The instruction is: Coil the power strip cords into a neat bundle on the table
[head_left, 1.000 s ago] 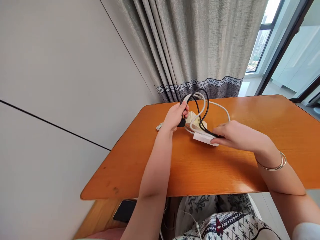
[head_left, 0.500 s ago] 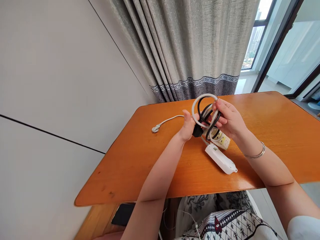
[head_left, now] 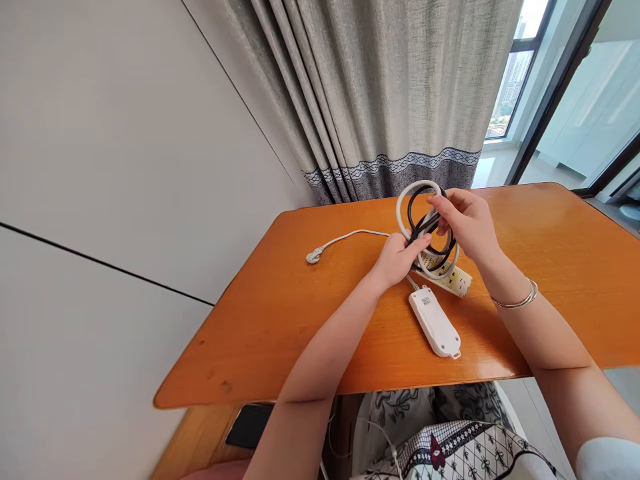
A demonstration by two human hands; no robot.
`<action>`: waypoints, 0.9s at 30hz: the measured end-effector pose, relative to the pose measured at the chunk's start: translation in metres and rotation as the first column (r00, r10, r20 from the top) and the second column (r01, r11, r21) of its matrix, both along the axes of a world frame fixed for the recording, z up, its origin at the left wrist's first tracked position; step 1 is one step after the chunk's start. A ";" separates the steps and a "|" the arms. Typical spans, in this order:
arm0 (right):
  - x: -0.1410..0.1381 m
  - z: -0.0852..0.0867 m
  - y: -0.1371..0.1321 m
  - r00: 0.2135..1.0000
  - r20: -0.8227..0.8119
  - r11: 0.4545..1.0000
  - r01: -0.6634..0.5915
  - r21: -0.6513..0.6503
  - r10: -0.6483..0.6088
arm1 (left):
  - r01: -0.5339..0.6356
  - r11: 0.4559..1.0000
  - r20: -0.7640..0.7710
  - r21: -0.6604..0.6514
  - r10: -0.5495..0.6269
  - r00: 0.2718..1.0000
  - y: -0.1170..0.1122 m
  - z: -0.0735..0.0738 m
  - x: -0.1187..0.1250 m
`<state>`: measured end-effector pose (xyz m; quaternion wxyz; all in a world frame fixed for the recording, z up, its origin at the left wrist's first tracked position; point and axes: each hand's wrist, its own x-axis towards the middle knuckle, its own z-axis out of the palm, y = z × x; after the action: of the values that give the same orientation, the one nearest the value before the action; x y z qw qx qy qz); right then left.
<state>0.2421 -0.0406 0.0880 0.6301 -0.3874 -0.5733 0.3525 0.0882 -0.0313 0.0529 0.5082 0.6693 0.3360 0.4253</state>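
I have the left hand (head_left: 399,259) closed on the lower left side of a cable coil (head_left: 423,183), thumb laid across the strands. The right hand (head_left: 467,217) pinches the upper right of the same coil, thumb against fingertips. The coil sits between the two hands, touching both, and mixes a thick white cable (head_left: 399,211) with a black cable (head_left: 410,211).

My worry is the loops: they overlap loosely, so a slackened left thumb could let them spring apart, and a pull on one strand could cinch the crossing into a knot. The thin white lead (head_left: 357,231) runs in behind the left hand; if it is caught in the coil, lifting might drag its plug (head_left: 314,256), which lies toward the far left corner of the surface (head_left: 280,333).

Just under the coil lies a cream socket strip (head_left: 457,283), partly covered; I cannot tell whether the lower loops touch it. Nearer the front edge lies a white elongated unit (head_left: 436,323), its short cord leading up behind the left hand. Past the back edge hangs a grey curtain (head_left: 400,87).
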 end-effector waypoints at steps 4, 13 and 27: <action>0.009 -0.008 0.009 0.914 0.193 0.896 0.278 0.345 -0.358 | 0.016 1.000 -0.032 -0.016 -0.017 0.999 0.002 0.000 -0.001; 0.030 -0.016 0.016 0.705 0.677 0.827 -0.240 0.508 -0.212 | 0.026 0.988 0.041 -0.154 -0.020 0.999 0.005 0.005 -0.009; 0.027 -0.020 0.018 0.644 0.739 0.965 -0.004 0.261 -0.197 | 0.028 0.997 -0.158 -0.076 -0.039 0.987 0.015 0.013 -0.022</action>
<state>0.2694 -0.0224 0.0678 0.3921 -0.4506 -0.8003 0.0517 0.0660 -0.0165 0.0659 0.5110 0.6877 0.3797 0.3491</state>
